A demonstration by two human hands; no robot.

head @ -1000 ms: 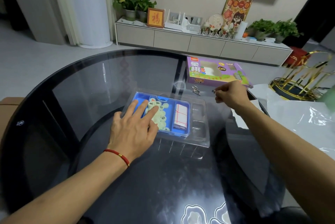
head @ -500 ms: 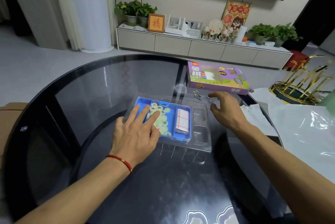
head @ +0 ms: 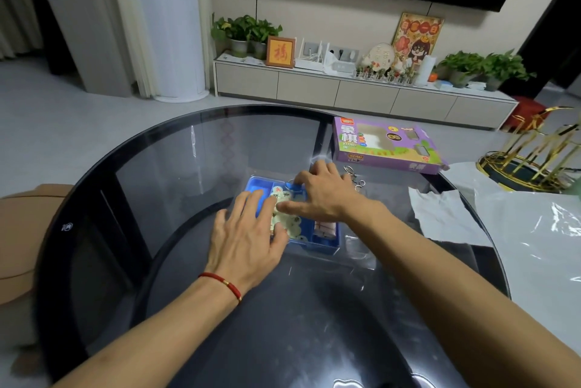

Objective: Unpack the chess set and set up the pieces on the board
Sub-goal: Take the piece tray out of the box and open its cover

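Observation:
A blue tray (head: 258,187) under a clear plastic cover (head: 358,251) lies in the middle of the round glass table (head: 176,167). It holds several pale round chess pieces (head: 293,225) and a folded white board with red lines (head: 324,227). My left hand (head: 248,238) presses flat on the cover's left half, fingers spread. My right hand (head: 325,196) lies across the tray's far side. Its bent fingertips touch the far rim by a round tab, and its thumb stretches left over the pieces. The purple chess box (head: 383,145) stands behind.
A set of keys (head: 353,175) lies between tray and box. White paper (head: 446,218) and a clear plastic bag (head: 547,246) cover the table's right side. A gold wire rack (head: 534,155) stands far right. A brown seat (head: 19,240) is left of the table.
My right hand moved left from beside the keys onto the far side of the tray. My left hand stayed pressed on the cover.

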